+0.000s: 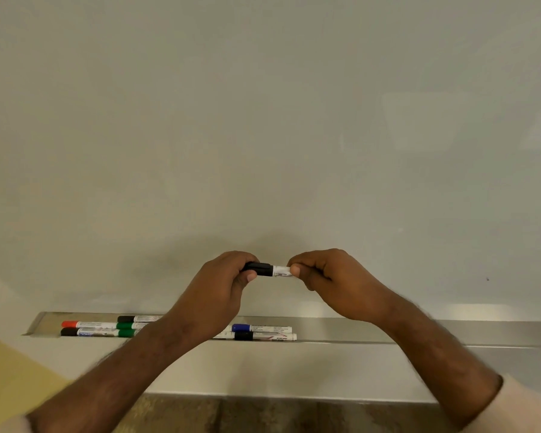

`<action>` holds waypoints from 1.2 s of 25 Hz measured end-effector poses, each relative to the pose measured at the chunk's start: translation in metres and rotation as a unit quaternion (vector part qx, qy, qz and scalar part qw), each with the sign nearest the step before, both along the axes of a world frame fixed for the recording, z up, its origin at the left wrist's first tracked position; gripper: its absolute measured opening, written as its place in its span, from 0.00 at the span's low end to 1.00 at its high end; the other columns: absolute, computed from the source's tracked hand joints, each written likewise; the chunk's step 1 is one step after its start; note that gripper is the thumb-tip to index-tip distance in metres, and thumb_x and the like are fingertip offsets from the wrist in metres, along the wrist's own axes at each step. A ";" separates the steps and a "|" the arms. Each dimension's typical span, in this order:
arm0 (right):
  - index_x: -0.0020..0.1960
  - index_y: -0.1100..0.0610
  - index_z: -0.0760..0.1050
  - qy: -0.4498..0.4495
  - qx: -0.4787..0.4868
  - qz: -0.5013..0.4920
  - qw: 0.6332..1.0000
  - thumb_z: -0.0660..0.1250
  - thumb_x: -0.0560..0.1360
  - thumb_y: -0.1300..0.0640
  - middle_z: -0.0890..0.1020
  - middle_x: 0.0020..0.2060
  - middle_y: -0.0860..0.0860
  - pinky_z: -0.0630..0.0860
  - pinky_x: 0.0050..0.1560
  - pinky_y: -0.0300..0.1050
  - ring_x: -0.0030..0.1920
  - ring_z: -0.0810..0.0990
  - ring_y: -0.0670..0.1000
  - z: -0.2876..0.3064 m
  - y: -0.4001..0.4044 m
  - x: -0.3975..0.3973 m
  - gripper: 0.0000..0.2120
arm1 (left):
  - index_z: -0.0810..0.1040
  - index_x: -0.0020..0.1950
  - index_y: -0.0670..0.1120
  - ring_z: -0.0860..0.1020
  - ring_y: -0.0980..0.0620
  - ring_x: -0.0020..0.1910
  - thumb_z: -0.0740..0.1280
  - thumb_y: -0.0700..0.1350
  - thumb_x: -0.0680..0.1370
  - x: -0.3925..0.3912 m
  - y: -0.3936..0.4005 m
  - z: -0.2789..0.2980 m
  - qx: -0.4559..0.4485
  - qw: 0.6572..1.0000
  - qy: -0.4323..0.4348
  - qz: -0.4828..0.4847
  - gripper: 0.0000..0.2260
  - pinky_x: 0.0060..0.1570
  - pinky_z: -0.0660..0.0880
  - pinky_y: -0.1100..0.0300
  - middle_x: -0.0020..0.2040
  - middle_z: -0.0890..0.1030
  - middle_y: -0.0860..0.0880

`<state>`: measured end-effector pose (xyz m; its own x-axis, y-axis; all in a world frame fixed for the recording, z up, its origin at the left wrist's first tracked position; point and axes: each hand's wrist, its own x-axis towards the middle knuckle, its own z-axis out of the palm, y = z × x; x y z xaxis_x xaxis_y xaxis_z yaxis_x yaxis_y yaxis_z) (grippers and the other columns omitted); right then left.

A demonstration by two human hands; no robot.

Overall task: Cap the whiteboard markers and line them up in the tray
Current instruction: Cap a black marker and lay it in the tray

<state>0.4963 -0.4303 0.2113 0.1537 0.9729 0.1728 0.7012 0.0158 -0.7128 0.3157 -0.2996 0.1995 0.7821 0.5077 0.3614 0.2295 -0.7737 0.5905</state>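
Note:
I hold a black whiteboard marker [270, 270] level in front of the whiteboard, above the tray. My left hand [222, 295] grips its black cap end, and my right hand [328, 276] pinches the white barrel. The cap sits against the barrel. Below, the metal tray [356, 331] holds several capped markers lying lengthwise: a red one [85, 324], a black one [85, 332], two green ones [128, 329], another black one [135, 318] at the left, and a blue one [263, 328] above a black one [266, 336] in the middle. My left forearm hides part of the row.
The blank whiteboard [263, 120] fills the upper view. The tray's right stretch [466, 334] carries no markers. A yellow wall patch [10, 376] shows at lower left, and a dark wooden floor [263, 414] below.

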 end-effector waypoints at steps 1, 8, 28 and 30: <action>0.42 0.46 0.75 0.007 -0.007 -0.009 1.000 0.61 0.80 0.52 0.71 0.28 0.48 0.65 0.31 0.41 0.28 0.66 0.45 -0.005 -0.001 0.003 0.09 | 0.78 0.52 0.48 0.73 0.58 0.38 0.62 0.41 0.79 0.003 0.001 -0.005 -0.008 1.000 0.009 -0.002 0.06 0.36 0.67 0.70 0.35 0.74 0.58; 0.50 0.45 0.77 -0.002 -0.037 -0.071 0.997 0.67 0.76 0.52 0.77 0.35 0.42 0.70 0.39 0.39 0.35 0.73 0.44 -0.076 -0.014 0.032 0.04 | 0.78 0.55 0.54 0.75 0.60 0.46 0.67 0.48 0.76 0.006 0.011 -0.077 -0.030 0.997 0.066 0.001 0.08 0.44 0.69 0.70 0.45 0.76 0.60; 0.58 0.43 0.77 -0.202 -0.216 -0.202 0.933 0.60 0.79 0.48 0.76 0.49 0.45 0.63 0.54 0.48 0.53 0.70 0.49 -0.220 -0.018 0.037 0.11 | 0.76 0.61 0.52 0.72 0.51 0.62 0.68 0.51 0.75 -0.088 0.045 -0.201 -0.001 0.965 0.216 0.150 0.16 0.63 0.69 0.53 0.62 0.76 0.52; 0.58 0.43 0.76 -0.203 -0.217 -0.207 0.932 0.60 0.78 0.46 0.76 0.51 0.45 0.64 0.56 0.49 0.54 0.70 0.49 -0.221 -0.018 0.036 0.11 | 0.76 0.61 0.49 0.74 0.48 0.61 0.69 0.50 0.74 -0.097 0.059 -0.204 0.020 0.961 0.212 0.175 0.16 0.63 0.69 0.50 0.61 0.78 0.49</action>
<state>0.5323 -0.4481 -0.0098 0.5385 0.8369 -0.0986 0.7966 -0.5437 -0.2642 0.2190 -0.2402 -0.0044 0.6467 0.7592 0.0729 0.6933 -0.6250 0.3588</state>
